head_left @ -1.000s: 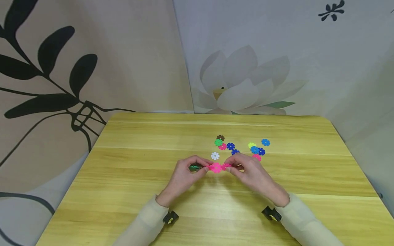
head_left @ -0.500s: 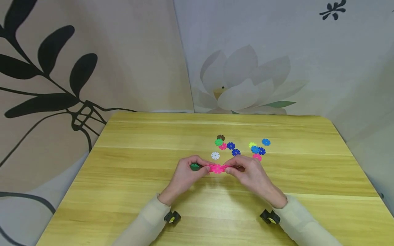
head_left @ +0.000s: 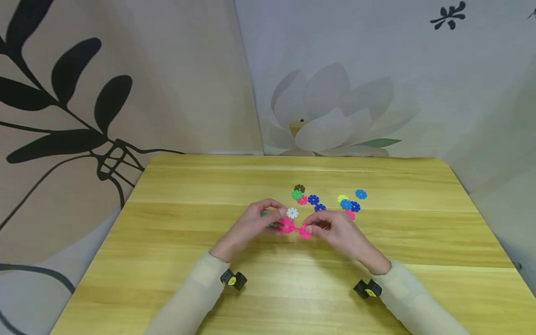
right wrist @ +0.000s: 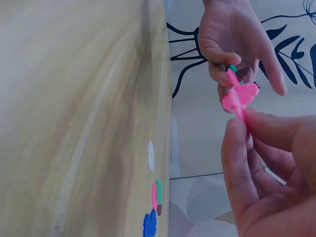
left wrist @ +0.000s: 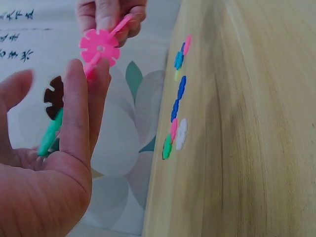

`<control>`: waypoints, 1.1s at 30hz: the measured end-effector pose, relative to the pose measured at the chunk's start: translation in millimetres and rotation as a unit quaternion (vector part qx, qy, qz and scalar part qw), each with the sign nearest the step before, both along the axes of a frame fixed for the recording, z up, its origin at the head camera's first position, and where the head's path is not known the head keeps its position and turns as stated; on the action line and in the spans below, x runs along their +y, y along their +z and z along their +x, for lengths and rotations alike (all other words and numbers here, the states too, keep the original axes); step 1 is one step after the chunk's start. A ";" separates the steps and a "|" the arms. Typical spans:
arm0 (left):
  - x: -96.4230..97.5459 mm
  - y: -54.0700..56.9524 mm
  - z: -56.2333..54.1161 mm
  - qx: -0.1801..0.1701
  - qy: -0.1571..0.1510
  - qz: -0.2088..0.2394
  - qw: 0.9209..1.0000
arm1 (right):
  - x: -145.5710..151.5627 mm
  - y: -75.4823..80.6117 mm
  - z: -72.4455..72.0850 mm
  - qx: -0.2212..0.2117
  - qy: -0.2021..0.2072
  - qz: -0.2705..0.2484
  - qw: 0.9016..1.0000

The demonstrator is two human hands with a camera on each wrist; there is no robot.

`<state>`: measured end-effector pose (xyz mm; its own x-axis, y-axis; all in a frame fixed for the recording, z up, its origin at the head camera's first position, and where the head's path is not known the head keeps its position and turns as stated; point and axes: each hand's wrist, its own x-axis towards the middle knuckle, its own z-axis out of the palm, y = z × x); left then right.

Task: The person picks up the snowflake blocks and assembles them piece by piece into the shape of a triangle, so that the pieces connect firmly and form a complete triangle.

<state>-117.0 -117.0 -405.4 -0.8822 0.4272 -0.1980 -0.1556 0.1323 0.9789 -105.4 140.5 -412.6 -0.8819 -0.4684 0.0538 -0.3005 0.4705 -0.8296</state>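
A chain of notched plastic snowflake discs stretches between both hands, raised over the wooden table. Its pink discs span the gap in the head view. My right hand pinches a pink disc at the chain's right end between thumb and fingertips. Around the left part, my left hand has its lower fingers bent in the right wrist view, while its thumb stands apart. Close to that palm are a green disc and a brown disc, partly hidden by the fingers.
Beyond the hands lies a white disc. A brown disc, a green disc and dark blue discs lie behind it. Farther right are yellow, light blue and pink discs. A patterned wall backdrop rises behind the table.
My left hand has shifted slightly up and turned, its thumb lifting off the pink discs. The pink part has swung round, so two disc faces now show. The right hand keeps its pinch.
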 end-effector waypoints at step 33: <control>24.3 -25.9 25.1 0.082 0.097 0.044 0.991 | -18.0 -9.2 5.7 -0.148 -0.047 -0.162 0.974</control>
